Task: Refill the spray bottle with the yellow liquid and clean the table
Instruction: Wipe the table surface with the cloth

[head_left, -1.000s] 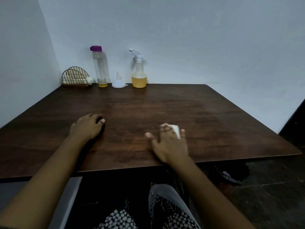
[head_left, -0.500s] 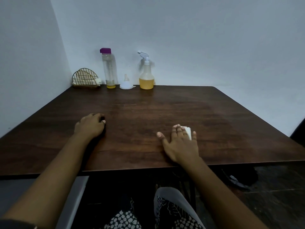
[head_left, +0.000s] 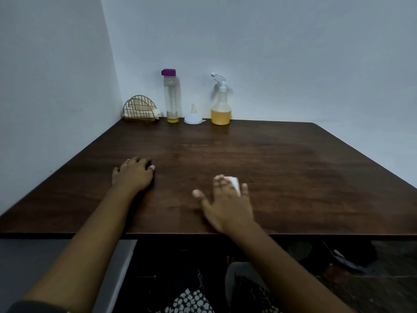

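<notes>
Pressing a white wipe [head_left: 234, 182] near the table's [head_left: 293, 166] 6 o'clock edge, the right hand [head_left: 228, 206] lay spread, the left hand [head_left: 133, 175] loosely curled at 8; soft and light, the wipe likely wanted flat fingers across its middle.

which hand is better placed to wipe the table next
Right, probably. The right hand presses the white cloth flat on the table, fingers spread, ready to wipe. The left hand rests on the wood with curled fingers and no cloth visible.
</notes>
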